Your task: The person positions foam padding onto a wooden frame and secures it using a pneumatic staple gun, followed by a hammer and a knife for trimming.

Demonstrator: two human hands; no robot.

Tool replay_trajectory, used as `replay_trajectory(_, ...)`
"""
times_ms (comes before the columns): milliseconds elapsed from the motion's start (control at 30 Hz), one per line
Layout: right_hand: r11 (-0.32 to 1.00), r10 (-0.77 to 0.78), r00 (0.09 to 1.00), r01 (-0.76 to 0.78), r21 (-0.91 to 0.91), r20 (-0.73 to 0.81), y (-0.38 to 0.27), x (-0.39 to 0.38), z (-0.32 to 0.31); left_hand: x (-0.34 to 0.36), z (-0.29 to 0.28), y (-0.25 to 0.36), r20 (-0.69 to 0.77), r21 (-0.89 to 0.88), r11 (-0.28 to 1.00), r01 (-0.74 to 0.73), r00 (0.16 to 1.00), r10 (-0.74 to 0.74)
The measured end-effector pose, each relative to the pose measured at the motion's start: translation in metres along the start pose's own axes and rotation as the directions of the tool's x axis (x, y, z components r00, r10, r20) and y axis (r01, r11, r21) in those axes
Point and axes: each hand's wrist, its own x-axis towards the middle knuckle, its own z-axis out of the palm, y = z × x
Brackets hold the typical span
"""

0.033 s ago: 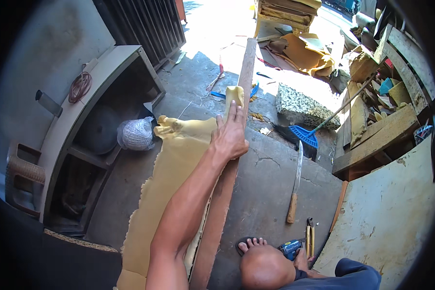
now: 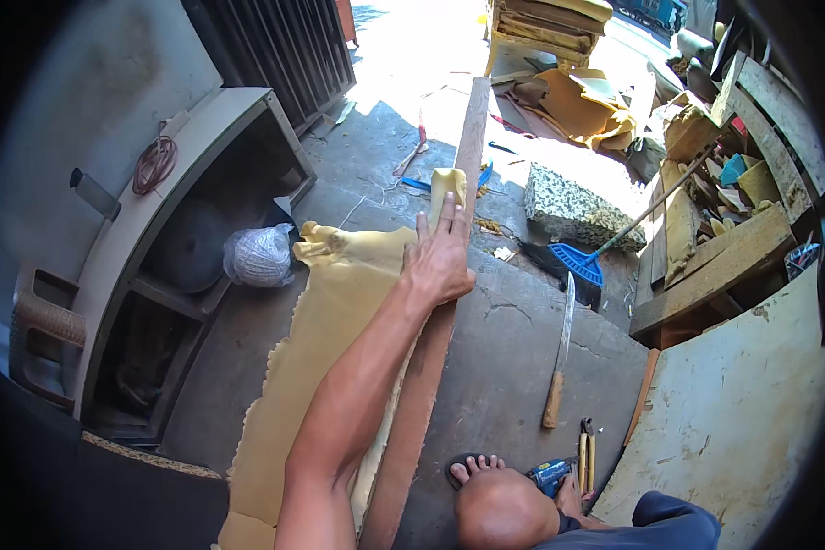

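Well, lopsided pressure could skew the tan sheet beneath the left hand, fingers parted. Whether the right hand clamps the blue tool beside it, I can't tell.

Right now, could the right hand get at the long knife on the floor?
Probably yes: the knife lies uncovered, wooden handle nearest. But the right hand seems to be on the blue tool and might need to let go first.

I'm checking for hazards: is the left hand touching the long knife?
No, the long knife lies on the floor to the right, clearly apart from the left hand.
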Motion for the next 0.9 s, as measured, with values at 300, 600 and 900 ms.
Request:
replay_trajectory(300, 0.972, 0.172, 0.952, -0.121, 0.204, -0.254, -0.112, 0.044, -0.069, 0.033, -0.002, 0.005, 0.001, -0.183, 0.979, 0.088, 0.996, -0.089)
replay_trajectory(600, 0.822, -0.527, 0.809, 0.563, 0.084, -0.260, -0.393, 0.139, -0.218, 0.035, 0.003, -0.008, 0.042, -0.134, 0.981, 0.138, 0.990, -0.133)
replay_trajectory(900, 0.641, -0.763, 0.633, 0.712, -0.286, -0.135, -0.553, 0.187, -0.259, 0.035, -0.002, 0.004, 0.006, -0.206, 0.972, 0.115, 0.993, -0.116)
